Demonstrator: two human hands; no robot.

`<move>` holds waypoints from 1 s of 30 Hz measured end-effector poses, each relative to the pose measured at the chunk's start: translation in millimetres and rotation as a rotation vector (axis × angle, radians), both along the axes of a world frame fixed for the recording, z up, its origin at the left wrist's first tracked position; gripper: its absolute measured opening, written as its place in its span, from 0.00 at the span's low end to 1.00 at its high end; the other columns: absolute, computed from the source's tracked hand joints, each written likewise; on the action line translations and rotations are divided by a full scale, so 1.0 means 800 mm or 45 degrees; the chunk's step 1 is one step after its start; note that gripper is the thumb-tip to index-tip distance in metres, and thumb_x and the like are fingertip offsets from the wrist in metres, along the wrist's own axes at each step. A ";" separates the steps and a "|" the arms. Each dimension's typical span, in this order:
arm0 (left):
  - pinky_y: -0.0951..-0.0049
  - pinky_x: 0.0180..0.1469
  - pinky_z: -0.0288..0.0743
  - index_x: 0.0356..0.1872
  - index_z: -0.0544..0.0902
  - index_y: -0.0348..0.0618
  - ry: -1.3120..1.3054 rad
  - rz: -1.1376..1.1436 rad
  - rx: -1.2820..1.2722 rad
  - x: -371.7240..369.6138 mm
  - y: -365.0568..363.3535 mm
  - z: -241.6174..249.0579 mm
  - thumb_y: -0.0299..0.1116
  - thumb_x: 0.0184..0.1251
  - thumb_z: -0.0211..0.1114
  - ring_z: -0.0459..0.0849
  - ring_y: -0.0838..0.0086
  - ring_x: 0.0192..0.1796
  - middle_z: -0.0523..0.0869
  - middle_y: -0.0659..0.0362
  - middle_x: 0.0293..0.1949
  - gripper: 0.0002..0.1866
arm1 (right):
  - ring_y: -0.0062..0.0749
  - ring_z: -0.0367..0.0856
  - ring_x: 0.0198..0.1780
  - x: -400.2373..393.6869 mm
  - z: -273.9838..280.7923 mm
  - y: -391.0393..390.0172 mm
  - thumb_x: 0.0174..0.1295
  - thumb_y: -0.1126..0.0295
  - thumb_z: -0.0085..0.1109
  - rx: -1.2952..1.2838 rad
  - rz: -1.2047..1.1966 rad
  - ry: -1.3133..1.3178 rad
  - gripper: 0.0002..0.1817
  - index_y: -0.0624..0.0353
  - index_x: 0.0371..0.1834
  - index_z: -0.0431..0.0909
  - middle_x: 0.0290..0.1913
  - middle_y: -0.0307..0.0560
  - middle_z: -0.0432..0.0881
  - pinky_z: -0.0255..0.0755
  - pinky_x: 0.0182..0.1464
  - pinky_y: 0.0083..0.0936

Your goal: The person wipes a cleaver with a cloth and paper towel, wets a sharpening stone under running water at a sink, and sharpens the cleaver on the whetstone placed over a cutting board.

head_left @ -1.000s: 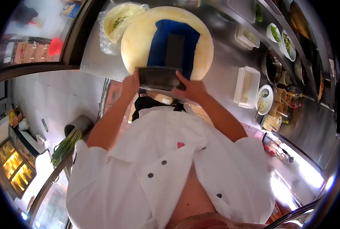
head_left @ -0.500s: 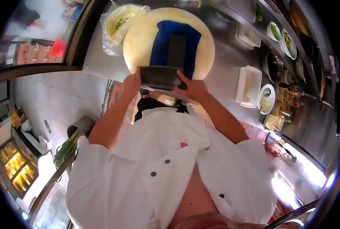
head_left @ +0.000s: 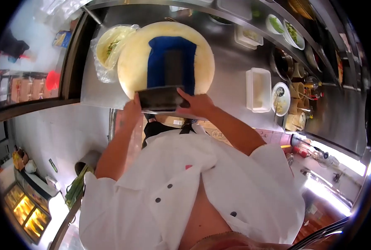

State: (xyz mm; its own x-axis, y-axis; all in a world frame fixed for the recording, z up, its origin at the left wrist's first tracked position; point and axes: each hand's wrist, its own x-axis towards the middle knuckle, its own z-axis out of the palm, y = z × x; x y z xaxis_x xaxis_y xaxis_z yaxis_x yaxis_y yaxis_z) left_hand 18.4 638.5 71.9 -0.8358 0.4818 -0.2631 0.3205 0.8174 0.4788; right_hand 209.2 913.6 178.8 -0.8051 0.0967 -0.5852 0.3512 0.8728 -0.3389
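A dark, broad-bladed cleaver [head_left: 158,99] spans the gap between my two hands at the near edge of the round cutting board [head_left: 129,62]. My right hand [head_left: 198,105] grips its handle end, thumb laid along the top. At the blade's other end, the fingers of my left hand [head_left: 131,110] pinch the corner. Just beyond the blade, a dark rectangular block like a whetstone [head_left: 173,66] lies lengthwise on a folded blue cloth [head_left: 155,62]. The cleaver overlaps the block's near end in this view. Both cloth and block rest on the board.
Left of the board stands a plastic-lined bowl [head_left: 110,49] with chopped greens. To the right are a white rectangular container [head_left: 258,91], a white bowl [head_left: 280,98] with a spoon, and a dark pot [head_left: 282,62]. A shelf [head_left: 256,31] runs along the far right side.
The whole view has shifted, so board, cloth and cleaver sit lower and further left. Both hands keep their hold on the cleaver, which stays near the block's near end.
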 end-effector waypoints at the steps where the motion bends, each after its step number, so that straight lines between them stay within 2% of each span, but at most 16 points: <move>1: 0.41 0.50 0.80 0.42 0.88 0.37 0.055 -0.024 -0.014 -0.017 0.009 -0.019 0.62 0.85 0.37 0.87 0.37 0.46 0.89 0.37 0.37 0.39 | 0.52 0.90 0.45 -0.016 -0.010 0.012 0.58 0.20 0.55 -0.011 -0.040 0.073 0.55 0.27 0.87 0.52 0.43 0.53 0.90 0.81 0.50 0.39; 2: 0.41 0.49 0.80 0.33 0.89 0.35 0.036 0.121 -0.011 -0.039 0.040 0.002 0.63 0.84 0.36 0.87 0.37 0.46 0.89 0.36 0.37 0.42 | 0.51 0.89 0.44 -0.043 -0.019 0.030 0.58 0.20 0.56 -0.021 -0.075 0.149 0.54 0.28 0.86 0.55 0.41 0.53 0.90 0.81 0.49 0.38; 3: 0.40 0.49 0.80 0.35 0.89 0.36 -0.064 0.228 -0.081 -0.074 0.064 -0.006 0.62 0.85 0.35 0.87 0.36 0.45 0.89 0.36 0.36 0.42 | 0.51 0.90 0.44 -0.073 -0.014 0.049 0.57 0.19 0.54 0.002 -0.078 0.174 0.55 0.29 0.86 0.54 0.42 0.54 0.90 0.81 0.48 0.40; 5: 0.41 0.48 0.81 0.33 0.88 0.36 0.067 0.087 0.067 -0.111 0.094 0.013 0.61 0.86 0.34 0.87 0.35 0.44 0.89 0.36 0.35 0.42 | 0.52 0.90 0.44 -0.086 -0.014 0.055 0.57 0.17 0.53 0.030 -0.097 0.217 0.57 0.30 0.87 0.53 0.43 0.54 0.90 0.82 0.47 0.41; 8: 0.40 0.45 0.81 0.59 0.82 0.45 0.065 0.009 -0.069 -0.078 0.083 0.023 0.56 0.87 0.34 0.88 0.37 0.40 0.90 0.39 0.36 0.31 | 0.50 0.90 0.45 -0.077 -0.018 0.059 0.56 0.18 0.55 0.037 -0.109 0.193 0.56 0.29 0.86 0.54 0.46 0.48 0.91 0.81 0.48 0.38; 9: 0.40 0.45 0.81 0.67 0.76 0.50 0.196 -0.162 -0.143 -0.066 0.050 -0.033 0.55 0.87 0.36 0.88 0.38 0.41 0.90 0.39 0.38 0.28 | 0.49 0.90 0.46 -0.053 -0.012 0.044 0.56 0.19 0.58 -0.005 -0.145 0.103 0.55 0.28 0.86 0.55 0.48 0.42 0.91 0.81 0.50 0.36; 11: 0.40 0.51 0.78 0.57 0.85 0.44 -0.092 0.099 0.078 0.008 0.026 0.016 0.60 0.86 0.37 0.86 0.34 0.48 0.88 0.33 0.42 0.34 | 0.43 0.90 0.52 0.009 -0.010 0.013 0.56 0.19 0.58 -0.054 -0.163 -0.001 0.56 0.25 0.86 0.53 0.50 0.37 0.91 0.81 0.53 0.32; 13: 0.40 0.54 0.77 0.49 0.87 0.35 -0.287 0.134 0.103 0.042 0.021 0.062 0.62 0.85 0.36 0.85 0.33 0.49 0.87 0.32 0.44 0.40 | 0.42 0.90 0.52 0.022 0.015 0.002 0.56 0.19 0.57 -0.008 -0.100 -0.196 0.57 0.25 0.87 0.51 0.50 0.37 0.91 0.81 0.54 0.32; 17: 0.42 0.50 0.80 0.55 0.85 0.36 -0.004 -0.087 -0.017 -0.040 0.061 0.007 0.57 0.86 0.38 0.87 0.37 0.45 0.89 0.36 0.39 0.35 | 0.45 0.90 0.49 -0.016 -0.030 0.038 0.56 0.19 0.57 -0.003 -0.167 0.054 0.56 0.27 0.87 0.51 0.49 0.41 0.92 0.81 0.52 0.34; 18: 0.42 0.48 0.81 0.56 0.84 0.38 0.087 -0.225 -0.119 -0.074 0.084 -0.005 0.54 0.86 0.39 0.88 0.38 0.43 0.89 0.37 0.37 0.32 | 0.48 0.91 0.46 -0.037 -0.039 0.059 0.59 0.17 0.51 0.001 -0.124 0.210 0.57 0.27 0.88 0.46 0.45 0.53 0.91 0.82 0.49 0.38; 20: 0.43 0.44 0.82 0.56 0.82 0.40 0.186 -0.204 -0.050 -0.109 0.126 0.002 0.49 0.88 0.38 0.89 0.42 0.40 0.90 0.40 0.34 0.27 | 0.49 0.91 0.43 -0.069 -0.024 0.082 0.60 0.18 0.50 0.082 -0.150 0.225 0.57 0.32 0.88 0.49 0.41 0.53 0.91 0.83 0.47 0.38; 22: 0.44 0.43 0.83 0.56 0.82 0.39 0.175 -0.201 -0.068 -0.089 0.117 -0.006 0.48 0.88 0.38 0.89 0.42 0.38 0.90 0.40 0.34 0.27 | 0.47 0.91 0.42 -0.069 0.010 0.075 0.60 0.17 0.49 0.135 -0.156 0.075 0.56 0.31 0.87 0.51 0.40 0.53 0.90 0.83 0.47 0.38; 24: 0.43 0.45 0.82 0.57 0.83 0.38 0.311 -0.385 -0.129 -0.061 0.087 -0.029 0.51 0.88 0.38 0.89 0.40 0.41 0.90 0.39 0.36 0.29 | 0.47 0.91 0.42 -0.019 -0.022 0.052 0.61 0.17 0.48 0.120 -0.146 0.091 0.55 0.30 0.87 0.51 0.40 0.53 0.90 0.82 0.47 0.38; 25: 0.42 0.51 0.80 0.58 0.84 0.38 -0.046 -0.172 -0.134 -0.031 0.078 -0.006 0.55 0.87 0.38 0.87 0.37 0.48 0.90 0.37 0.41 0.33 | 0.47 0.91 0.43 0.011 -0.029 0.038 0.61 0.17 0.47 0.116 -0.146 0.101 0.54 0.30 0.87 0.52 0.40 0.53 0.90 0.82 0.47 0.38; 26: 0.43 0.59 0.78 0.54 0.87 0.37 0.065 0.060 0.253 0.017 0.069 0.014 0.58 0.86 0.37 0.86 0.36 0.53 0.89 0.35 0.44 0.36 | 0.47 0.91 0.44 0.037 -0.022 0.022 0.63 0.18 0.46 0.096 -0.117 0.023 0.53 0.29 0.88 0.49 0.41 0.52 0.91 0.82 0.48 0.40; 30: 0.44 0.60 0.76 0.45 0.89 0.34 -0.016 0.005 0.104 0.019 0.079 0.035 0.58 0.86 0.36 0.85 0.35 0.53 0.88 0.33 0.44 0.39 | 0.49 0.91 0.46 0.043 -0.013 0.022 0.64 0.19 0.46 0.069 -0.154 -0.047 0.53 0.29 0.88 0.46 0.45 0.52 0.90 0.82 0.49 0.40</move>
